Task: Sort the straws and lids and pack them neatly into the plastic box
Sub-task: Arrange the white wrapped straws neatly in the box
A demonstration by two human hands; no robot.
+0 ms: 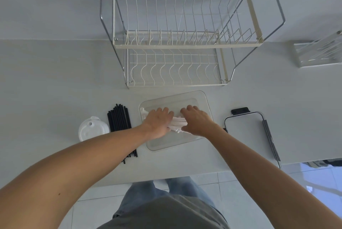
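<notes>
Both hands reach into the clear plastic box [201, 99]: the left hand [157, 123] and right hand [197, 121] together clasp a bundle of white straws [176, 124]. Black straws [120, 119] and white lids [91, 129] lie left of it.

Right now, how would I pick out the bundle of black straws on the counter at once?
Start at the wire dish rack at the back of the counter, then come forward to the clear plastic box where both hands work. The black straws lie just left of that box, beside the white lids: the only long, dark bundle there.
</notes>
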